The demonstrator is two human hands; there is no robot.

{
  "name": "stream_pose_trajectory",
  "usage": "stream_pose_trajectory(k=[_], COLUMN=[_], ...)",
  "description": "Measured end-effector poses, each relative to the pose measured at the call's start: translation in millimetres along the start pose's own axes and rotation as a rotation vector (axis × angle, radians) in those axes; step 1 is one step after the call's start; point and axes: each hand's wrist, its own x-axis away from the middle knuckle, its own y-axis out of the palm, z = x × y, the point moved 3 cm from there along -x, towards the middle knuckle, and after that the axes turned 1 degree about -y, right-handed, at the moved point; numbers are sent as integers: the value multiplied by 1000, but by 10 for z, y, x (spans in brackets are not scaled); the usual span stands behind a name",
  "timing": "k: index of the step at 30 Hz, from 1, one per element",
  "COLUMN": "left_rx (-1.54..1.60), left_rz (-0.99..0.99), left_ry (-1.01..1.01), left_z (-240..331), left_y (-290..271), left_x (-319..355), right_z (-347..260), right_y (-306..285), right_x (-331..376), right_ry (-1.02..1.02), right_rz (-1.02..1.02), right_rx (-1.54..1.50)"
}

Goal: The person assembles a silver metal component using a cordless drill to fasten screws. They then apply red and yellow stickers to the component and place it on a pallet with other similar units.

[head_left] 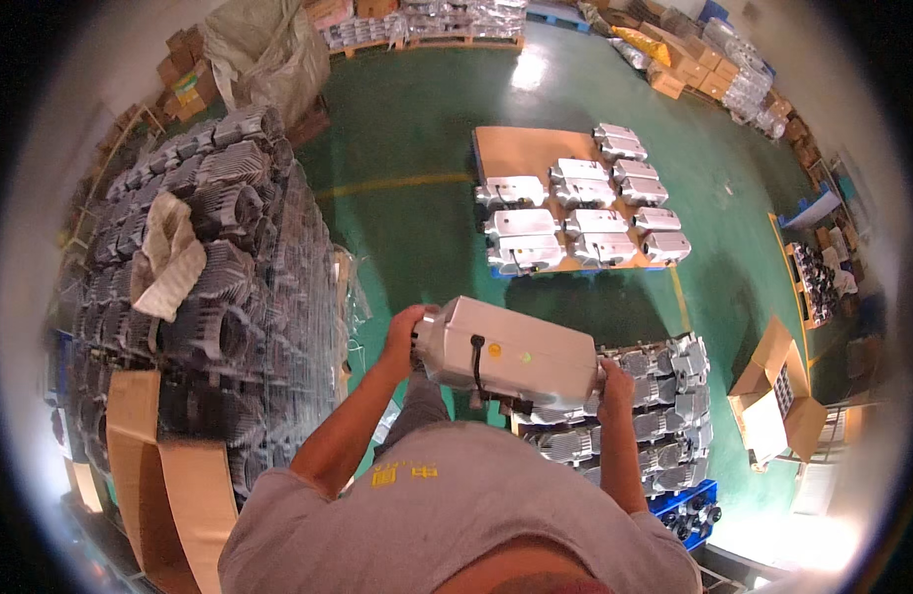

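Observation:
Held level in front of my body is a silver, elongated heater unit [551, 346] with a short black cable and small round stickers on its side. My left hand [404, 337] is closed around its left end. At the opposite end, my right hand [616, 384] grips it, with part of the fingers hidden behind the housing. Beyond it, similar silver units [605, 246] stand in rows on a cardboard-covered pallet [521, 151]. Just below my right hand, a stack of metal units [664, 421] stands close to my body.
On the left rises a tall stack of finned metal castings [219, 198] with a cloth [169, 257] on top. An open carton [145, 475] stands before it. To the right are another open carton [778, 396] and a blue crate [689, 515] of black parts. Wrapped goods [461, 20] line the back.

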Motion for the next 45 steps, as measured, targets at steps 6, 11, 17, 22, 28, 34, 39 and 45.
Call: stream_pose_trajectory(k=[6, 11, 17, 22, 28, 34, 39, 45], left_rx=[-16, -26, -100, -98, -33, -68, -218, -546], left_rz=[-19, -48, -102, -37, -8, -95, -284, -588], left_ry=[14, -23, -107, -233, -274, -418, -590, -734], left_z=[897, 1701, 2314, 2699, 3291, 3546, 3727, 3813], left_y=[-412, -516, -517, -635, -828, -883, -441, 405], left_x=[-1548, -2853, -4500, -5919, -7369, -8979, -10066, -11094], right_z=[-577, -812, -1170, -1426, -2049, -2469, -2197, -2168], right_y=[1367, 2317, 3404, 4429, 5560, 6442, 6770, 7309], right_x=[-678, -1340, -2123, -3281, -4413, -4966, -5012, -4591], right_ry=[105, 50, 126, 38, 78, 122, 218, 340], right_rz=[49, 91, 201, 151, 106, 224, 556, 856], right_rx=[-28, -135, -142, -115, -97, -99, -139, -421])
